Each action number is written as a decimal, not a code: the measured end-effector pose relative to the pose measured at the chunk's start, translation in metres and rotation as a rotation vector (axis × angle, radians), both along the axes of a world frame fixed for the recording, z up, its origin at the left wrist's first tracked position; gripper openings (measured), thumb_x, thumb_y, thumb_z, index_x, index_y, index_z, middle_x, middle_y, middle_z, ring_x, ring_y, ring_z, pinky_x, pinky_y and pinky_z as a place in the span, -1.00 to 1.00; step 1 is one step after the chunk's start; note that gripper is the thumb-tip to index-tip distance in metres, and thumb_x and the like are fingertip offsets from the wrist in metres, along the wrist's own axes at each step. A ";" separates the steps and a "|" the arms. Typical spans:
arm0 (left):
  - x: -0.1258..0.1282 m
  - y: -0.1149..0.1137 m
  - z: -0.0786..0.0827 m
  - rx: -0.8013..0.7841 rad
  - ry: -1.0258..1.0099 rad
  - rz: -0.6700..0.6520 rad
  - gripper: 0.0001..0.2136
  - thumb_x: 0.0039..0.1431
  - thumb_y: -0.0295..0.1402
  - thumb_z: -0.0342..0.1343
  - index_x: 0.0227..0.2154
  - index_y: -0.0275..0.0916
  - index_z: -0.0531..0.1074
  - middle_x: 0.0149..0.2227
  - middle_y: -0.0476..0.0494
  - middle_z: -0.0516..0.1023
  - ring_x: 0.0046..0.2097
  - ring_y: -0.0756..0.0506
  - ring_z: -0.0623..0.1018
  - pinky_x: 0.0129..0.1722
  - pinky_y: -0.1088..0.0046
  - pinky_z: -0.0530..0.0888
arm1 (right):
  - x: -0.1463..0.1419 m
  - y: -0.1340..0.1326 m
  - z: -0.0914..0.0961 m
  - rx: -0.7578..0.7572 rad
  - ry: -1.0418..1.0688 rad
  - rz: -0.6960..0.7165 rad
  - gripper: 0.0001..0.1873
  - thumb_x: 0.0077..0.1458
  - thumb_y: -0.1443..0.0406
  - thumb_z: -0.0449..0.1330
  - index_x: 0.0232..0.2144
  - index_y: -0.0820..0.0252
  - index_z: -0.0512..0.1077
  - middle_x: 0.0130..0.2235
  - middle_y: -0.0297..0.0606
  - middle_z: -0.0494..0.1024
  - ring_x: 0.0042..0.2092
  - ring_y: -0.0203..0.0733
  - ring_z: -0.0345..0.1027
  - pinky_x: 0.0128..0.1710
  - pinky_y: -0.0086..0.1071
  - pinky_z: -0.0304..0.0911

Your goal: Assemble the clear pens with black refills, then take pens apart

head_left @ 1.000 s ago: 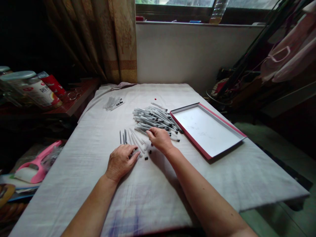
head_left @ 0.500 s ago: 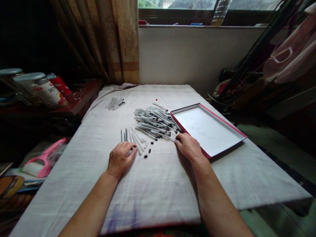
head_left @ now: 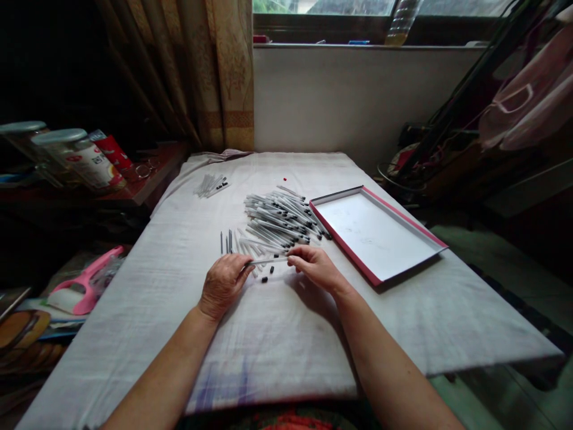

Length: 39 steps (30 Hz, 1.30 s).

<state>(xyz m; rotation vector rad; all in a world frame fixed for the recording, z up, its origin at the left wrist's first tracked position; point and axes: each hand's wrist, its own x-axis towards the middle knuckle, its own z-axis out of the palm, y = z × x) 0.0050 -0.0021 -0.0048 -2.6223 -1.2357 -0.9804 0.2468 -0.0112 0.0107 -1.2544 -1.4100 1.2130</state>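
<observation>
A slim whitish pen (head_left: pixel 268 261) stretches level between my two hands. My left hand (head_left: pixel 225 283) pinches its left end, and my right hand (head_left: pixel 315 266) pinches the other end. Just beyond lies a big pile of pens (head_left: pixel 282 218) with black ends. Whitish pen barrels (head_left: pixel 245 243) lie loose on the cloth past my left fingers, partly hidden by the hand and the held pen. Several dark refills (head_left: pixel 226 241) lie beside them. Small black caps (head_left: pixel 264 279) are scattered below the held pen.
A shallow white box lid with red sides (head_left: pixel 376 233) stands right of the pile. Farther left lies a small group of pale tubes with black bits (head_left: pixel 211 186). A tiny red piece (head_left: pixel 285 179) sits near the back of the cloth-covered table (head_left: pixel 286 340). Jars (head_left: pixel 80 160) stand at left.
My right hand has come left from the pile's edge beside the lid, bringing a pen. My left hand has risen slightly from the loose barrels and now grips the pen's other end.
</observation>
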 end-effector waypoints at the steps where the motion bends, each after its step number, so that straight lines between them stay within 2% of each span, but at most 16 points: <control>1: -0.001 0.000 0.000 0.011 -0.001 -0.005 -0.80 0.33 -0.26 -0.03 -0.20 -0.21 0.44 -0.33 -0.12 0.57 -0.26 -0.11 0.53 -0.21 0.35 0.46 | -0.001 0.000 -0.001 -0.035 0.028 -0.015 -0.75 -0.07 0.13 0.23 -0.42 0.22 0.48 -0.48 -0.33 0.52 -0.51 -0.35 0.29 -0.49 -0.46 0.22; 5: -0.001 -0.001 0.001 0.052 -0.021 -0.021 -0.83 0.33 -0.27 -0.02 -0.20 -0.20 0.42 -0.33 -0.11 0.57 -0.27 -0.10 0.53 -0.22 0.37 0.46 | -0.001 0.000 -0.003 -0.130 0.030 -0.058 -0.68 -0.08 0.06 0.25 -0.51 0.22 0.44 -0.52 -0.34 0.50 -0.56 -0.38 0.24 -0.55 -0.47 0.16; 12: 0.000 -0.002 -0.001 0.031 -0.042 -0.044 -0.83 0.34 -0.26 -0.05 -0.23 -0.22 0.37 -0.37 -0.09 0.54 -0.33 -0.08 0.51 -0.29 0.40 0.44 | 0.003 0.001 -0.003 -0.078 0.110 -0.048 -0.70 -0.12 0.08 0.31 -0.51 0.21 0.49 -0.49 -0.31 0.55 -0.50 -0.34 0.29 -0.46 -0.43 0.24; 21: -0.001 -0.003 0.001 -0.029 -0.030 -0.051 -0.73 0.35 -0.20 -0.09 -0.30 -0.22 0.42 -0.41 -0.09 0.53 -0.34 -0.08 0.49 -0.28 0.41 0.42 | 0.003 0.001 -0.003 -0.014 0.174 -0.071 -0.79 -0.15 0.16 0.34 -0.52 0.21 0.56 -0.47 -0.28 0.59 -0.46 -0.30 0.36 -0.42 -0.39 0.30; 25: 0.000 -0.004 0.003 -0.104 -0.003 -0.022 -0.67 0.36 -0.17 -0.14 -0.32 -0.21 0.46 -0.39 -0.11 0.55 -0.32 -0.08 0.51 -0.27 0.42 0.41 | 0.003 0.001 -0.003 -0.004 0.217 -0.085 -0.80 -0.19 0.18 0.38 -0.49 0.18 0.58 -0.49 -0.30 0.58 -0.47 -0.30 0.38 -0.41 -0.38 0.30; 29: 0.000 -0.007 0.005 -0.206 0.027 -0.009 -0.66 0.35 -0.20 -0.15 -0.38 -0.18 0.47 -0.42 -0.06 0.55 -0.37 -0.06 0.52 -0.34 0.47 0.37 | 0.003 0.001 -0.003 0.040 0.231 -0.088 -0.75 -0.21 0.18 0.40 -0.42 0.16 0.60 -0.46 -0.30 0.59 -0.45 -0.28 0.40 -0.40 -0.37 0.30; 34: 0.001 -0.010 0.008 -0.250 0.066 -0.001 -0.66 0.35 -0.21 -0.17 -0.42 -0.18 0.43 -0.47 -0.03 0.52 -0.42 -0.04 0.51 -0.40 0.48 0.33 | 0.003 0.000 -0.004 0.048 0.156 -0.056 -0.68 -0.10 0.10 0.33 -0.31 0.17 0.58 -0.39 -0.27 0.60 -0.45 -0.29 0.39 -0.46 -0.41 0.26; 39: 0.001 -0.010 0.007 -0.246 0.103 0.018 -0.65 0.36 -0.19 -0.19 -0.41 -0.18 0.41 -0.45 -0.03 0.53 -0.39 -0.04 0.52 -0.38 0.47 0.33 | 0.003 0.001 -0.004 0.005 0.071 -0.078 -0.60 -0.01 -0.02 0.22 -0.56 0.21 0.45 -0.52 -0.29 0.53 -0.55 -0.36 0.27 -0.52 -0.44 0.22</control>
